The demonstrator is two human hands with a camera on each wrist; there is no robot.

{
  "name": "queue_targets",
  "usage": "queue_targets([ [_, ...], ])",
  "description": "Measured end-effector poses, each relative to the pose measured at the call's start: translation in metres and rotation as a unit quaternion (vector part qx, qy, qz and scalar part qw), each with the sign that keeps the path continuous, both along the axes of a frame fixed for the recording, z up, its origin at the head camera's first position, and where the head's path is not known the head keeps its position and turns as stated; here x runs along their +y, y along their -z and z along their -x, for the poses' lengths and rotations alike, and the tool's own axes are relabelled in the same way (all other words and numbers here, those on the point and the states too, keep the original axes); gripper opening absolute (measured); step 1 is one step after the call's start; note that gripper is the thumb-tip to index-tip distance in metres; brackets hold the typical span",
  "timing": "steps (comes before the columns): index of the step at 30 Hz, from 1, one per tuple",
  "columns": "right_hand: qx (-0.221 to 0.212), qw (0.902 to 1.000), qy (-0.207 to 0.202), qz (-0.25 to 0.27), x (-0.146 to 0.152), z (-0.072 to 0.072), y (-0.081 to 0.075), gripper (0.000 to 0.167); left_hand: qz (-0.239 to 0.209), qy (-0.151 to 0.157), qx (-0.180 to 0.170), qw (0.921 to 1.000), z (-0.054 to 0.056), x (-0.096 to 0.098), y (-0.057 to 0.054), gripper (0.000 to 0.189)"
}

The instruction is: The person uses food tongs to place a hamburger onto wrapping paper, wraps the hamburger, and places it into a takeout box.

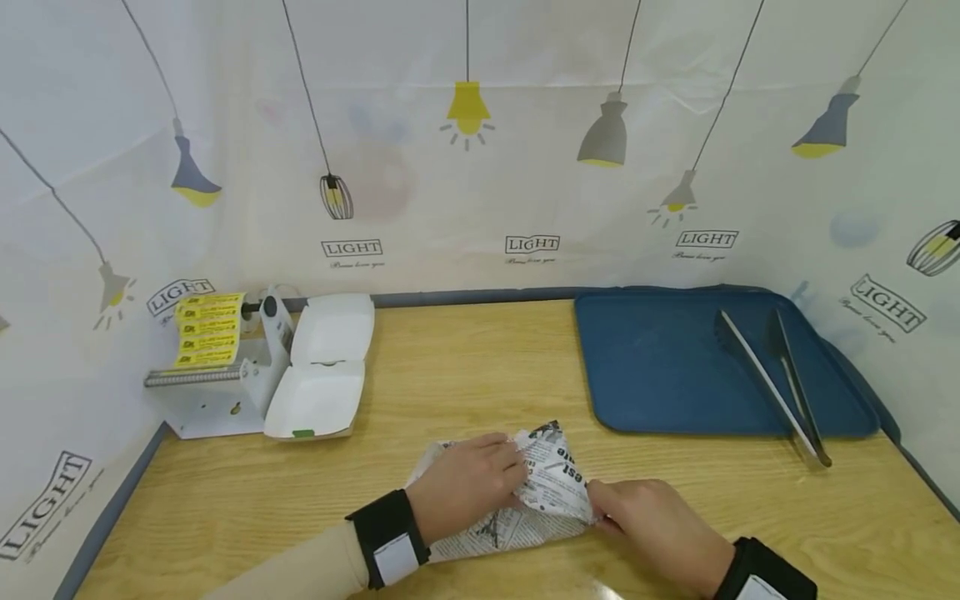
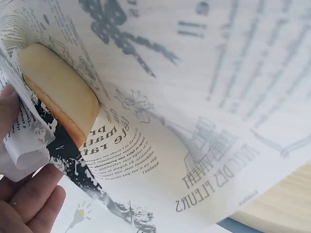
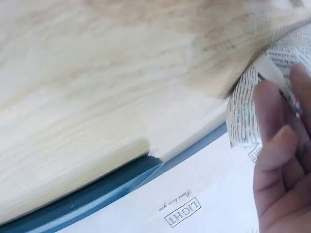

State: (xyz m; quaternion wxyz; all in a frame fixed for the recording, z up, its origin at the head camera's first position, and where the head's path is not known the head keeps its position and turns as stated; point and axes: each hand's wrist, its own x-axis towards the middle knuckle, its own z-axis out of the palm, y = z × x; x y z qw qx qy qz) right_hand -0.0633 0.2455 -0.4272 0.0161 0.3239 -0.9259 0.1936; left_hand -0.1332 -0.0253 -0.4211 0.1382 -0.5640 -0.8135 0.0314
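Pinching the printed paper [image 1: 558, 479] at its fold, the left hand [image 1: 474, 477] set its thumb on one face and its fingers on the other, as the left wrist view showed. The right hand [image 1: 656, 525] was clamped on the paper's right-hand edge between thumb and fingers. The paper lay on the near, central part of the tabletop [image 1: 465, 367], with a raised flap pointing away from the person. A bread piece [image 2: 63, 87] sat inside the paper, near the left hand; the head view did not reveal it. This two-point hold probably served to tension the sheet and to prevent the flap from springing open.

At the left rear, an open box [image 1: 318, 404] stood just beside a label dispenser [image 1: 213, 412] loaded with yellow labels [image 1: 210, 329]; its lid was folded back, which left the interior accessible from above. At the right rear, tongs [image 1: 765, 379] rested on a blue tray [image 1: 652, 358], their joined end overhanging the near rim, presumably for easy pickup.
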Motion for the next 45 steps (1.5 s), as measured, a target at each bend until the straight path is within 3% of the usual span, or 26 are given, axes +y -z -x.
queue_targets([
  [4, -0.093, 0.9924, -0.026, 0.077, 0.012, 0.011, -0.004, 0.021, -0.016, -0.001, 0.001, 0.9999, 0.003, -0.003, 0.001, 0.027],
  [6, -0.147, 0.9799, -0.015, 0.133, 0.017, 0.021, -0.005, 0.020, -0.022, 0.006, -0.005, 0.9997, 0.005, -0.004, 0.001, 0.026],
  [8, -0.171, 0.9692, -0.015, 0.177, 0.020, 0.031, -0.003, 0.032, -0.026, 0.018, -0.013, 0.9994, 0.006, -0.004, 0.001, 0.023],
  [13, -0.222, 0.9580, -0.054, 0.173, 0.021, 0.055, 0.005, 0.084, -0.035, 0.034, -0.033, 0.9982, 0.007, -0.004, 0.003, 0.023],
  [19, -0.255, 0.9457, -0.103, 0.174, 0.021, 0.065, 0.013, 0.097, -0.030, 0.024, -0.038, 0.9985, 0.007, -0.005, 0.004, 0.021],
  [24, -0.248, 0.9486, -0.097, 0.171, 0.019, 0.065, 0.015, 0.104, -0.041, 0.021, -0.034, 0.9984, 0.007, -0.007, 0.007, 0.022],
  [29, -0.171, 0.9802, -0.055, 0.083, 0.006, 0.059, 0.015, 0.102, -0.057, 0.024, -0.046, 0.9970, 0.007, -0.009, 0.011, 0.025],
  [31, -0.137, 0.9879, -0.048, 0.055, 0.003, 0.058, 0.015, 0.101, -0.058, 0.024, -0.042, 0.9972, 0.007, -0.009, 0.012, 0.026],
  [38, -0.112, 0.9901, -0.062, 0.057, 0.000, 0.057, 0.018, 0.113, -0.056, 0.013, -0.002, 0.9983, 0.005, -0.009, 0.011, 0.028],
  [42, -0.121, 0.9911, -0.036, 0.041, -0.008, 0.054, 0.017, 0.112, -0.080, 0.011, -0.047, 0.9957, 0.003, -0.013, 0.013, 0.031],
  [45, -0.133, 0.9907, -0.018, 0.026, -0.014, 0.051, 0.013, 0.109, -0.124, 0.008, -0.106, 0.9866, 0.003, -0.017, 0.013, 0.034],
])
